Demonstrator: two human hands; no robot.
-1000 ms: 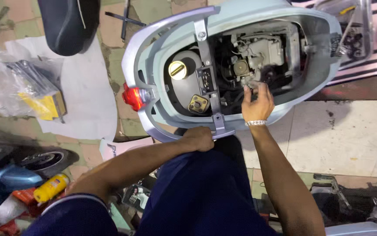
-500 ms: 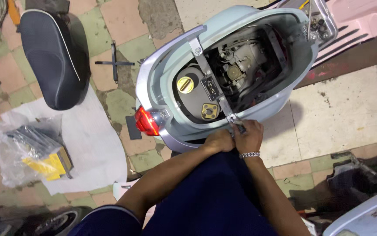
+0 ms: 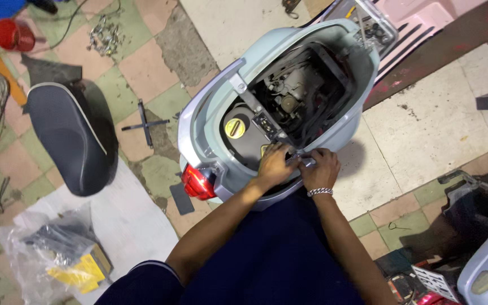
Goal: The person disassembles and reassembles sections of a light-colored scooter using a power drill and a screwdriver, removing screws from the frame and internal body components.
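A pale blue scooter body [image 3: 221,101] lies open below me, seat removed, with the engine parts [image 3: 295,96], a yellow fuel cap [image 3: 235,128] and a red tail light [image 3: 197,182] showing. A grey metal crossbar [image 3: 255,104] runs over the opening. My left hand [image 3: 275,165] and my right hand [image 3: 320,168], which wears a beaded bracelet, meet at the near end of that bar on the rear rim. Both pinch a small metal part [image 3: 306,162] between them. What the fingers hold exactly is hidden.
The detached black seat [image 3: 74,135] lies on the tiled floor at left, with a cross wrench [image 3: 144,124] beside it. A plastic bag with a yellow box [image 3: 63,257] rests on white paper. Loose bolts [image 3: 105,36] lie far left. Another scooter's parts [image 3: 481,265] crowd the lower right.
My right hand left the engine bay and joined my left at the rear end of the crossbar. My head moved, so the scooter now sits higher and further right in view.
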